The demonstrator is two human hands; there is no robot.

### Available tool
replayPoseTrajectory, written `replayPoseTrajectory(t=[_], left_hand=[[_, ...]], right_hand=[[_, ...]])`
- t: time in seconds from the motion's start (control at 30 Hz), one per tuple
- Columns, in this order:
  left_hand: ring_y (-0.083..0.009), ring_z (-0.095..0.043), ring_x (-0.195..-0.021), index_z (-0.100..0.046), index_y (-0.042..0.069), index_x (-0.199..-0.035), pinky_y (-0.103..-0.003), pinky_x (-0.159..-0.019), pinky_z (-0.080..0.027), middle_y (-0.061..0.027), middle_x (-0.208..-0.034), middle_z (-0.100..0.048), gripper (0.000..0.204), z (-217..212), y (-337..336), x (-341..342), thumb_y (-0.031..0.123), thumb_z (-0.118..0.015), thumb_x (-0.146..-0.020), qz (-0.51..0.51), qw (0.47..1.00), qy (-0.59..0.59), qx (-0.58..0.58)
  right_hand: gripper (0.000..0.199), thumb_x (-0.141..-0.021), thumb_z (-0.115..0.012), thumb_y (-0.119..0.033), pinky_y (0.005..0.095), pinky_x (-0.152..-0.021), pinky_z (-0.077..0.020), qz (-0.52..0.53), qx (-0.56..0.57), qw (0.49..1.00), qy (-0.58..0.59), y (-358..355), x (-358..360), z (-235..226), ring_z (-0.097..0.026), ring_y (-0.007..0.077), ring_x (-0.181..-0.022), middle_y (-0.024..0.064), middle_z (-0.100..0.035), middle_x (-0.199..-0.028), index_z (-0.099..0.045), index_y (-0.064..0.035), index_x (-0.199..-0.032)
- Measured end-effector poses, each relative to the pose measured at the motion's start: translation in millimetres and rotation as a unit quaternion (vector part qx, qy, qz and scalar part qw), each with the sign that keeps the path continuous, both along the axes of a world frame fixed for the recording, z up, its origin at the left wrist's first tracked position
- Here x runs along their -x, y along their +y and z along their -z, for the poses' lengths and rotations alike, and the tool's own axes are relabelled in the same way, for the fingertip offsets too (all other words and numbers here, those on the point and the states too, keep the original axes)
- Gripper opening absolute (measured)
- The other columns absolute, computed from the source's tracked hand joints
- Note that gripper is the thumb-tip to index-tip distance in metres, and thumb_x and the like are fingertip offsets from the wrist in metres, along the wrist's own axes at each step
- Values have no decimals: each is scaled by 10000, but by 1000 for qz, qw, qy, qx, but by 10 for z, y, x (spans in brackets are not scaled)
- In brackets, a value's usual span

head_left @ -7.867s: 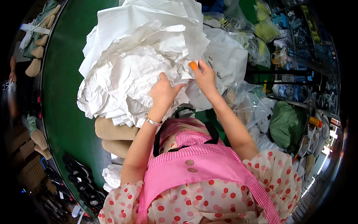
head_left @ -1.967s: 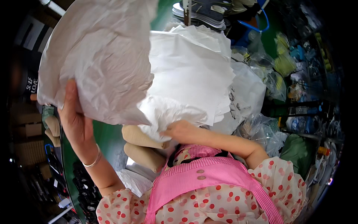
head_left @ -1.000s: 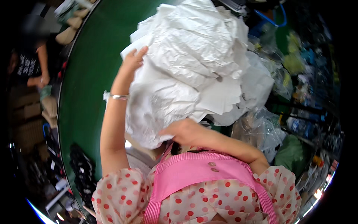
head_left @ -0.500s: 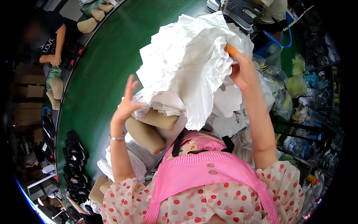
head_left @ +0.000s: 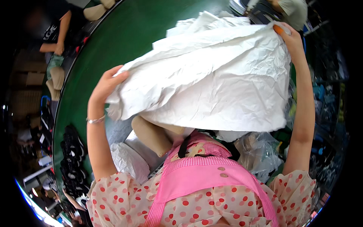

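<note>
Both hands lift a large sheet of crumpled white paper (head_left: 211,79) above the green bench (head_left: 124,34). The left hand (head_left: 107,83), at 9 o'clock of the sheet, grips its lower left edge. The right hand (head_left: 289,36), at 1 o'clock, pinches the upper right corner between the fingers. Under the sheet, at 6 o'clock, lies a beige shoe last (head_left: 151,136), and clear plastic bags (head_left: 257,151) lie at 5 o'clock. Black soles (head_left: 72,155) are stacked at 8 o'clock.

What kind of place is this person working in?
Probably a shoe factory or packing line. Both hands, left hand and right hand, hold up crumpled white paper sheets over a long green table, with tan shoe forms below and rows of dark shoes alongside.
</note>
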State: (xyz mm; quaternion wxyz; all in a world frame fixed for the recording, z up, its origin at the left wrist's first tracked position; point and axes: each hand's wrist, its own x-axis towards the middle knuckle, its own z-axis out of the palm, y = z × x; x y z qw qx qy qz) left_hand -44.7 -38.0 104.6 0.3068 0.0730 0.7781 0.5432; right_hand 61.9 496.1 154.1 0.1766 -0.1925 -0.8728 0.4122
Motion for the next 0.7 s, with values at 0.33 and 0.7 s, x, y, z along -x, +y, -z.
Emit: replayPoseTrajectory(t=[0.33, 0.7], left_hand=[[-91, -571, -833, -597, -5, -1066, -232, -736, -460, -38, -942, -628, 361, 212, -1077, -443, 309, -565, -890, -281, 949, -5, -140], [-106, -524, -907, -599, -32, -1078, -264, -828, -417, -50, -992, -611, 473, 507, -2447, -1322, 396, -554, -882, -453, 887, 74, 46]], right_hand=[[229, -826, -608, -205, 191, -492, -327, -132, -23, 989, 57, -1249, 740, 30, -411, 37, -533, -41, -533, -641, -665, -101, -1022], [398, -769, -602, -401, 323, -725, -449, -236, -152, 955, 92, -3397, 2337, 222, -598, 266, -812, 139, -648, -868, -650, -95, -1019]])
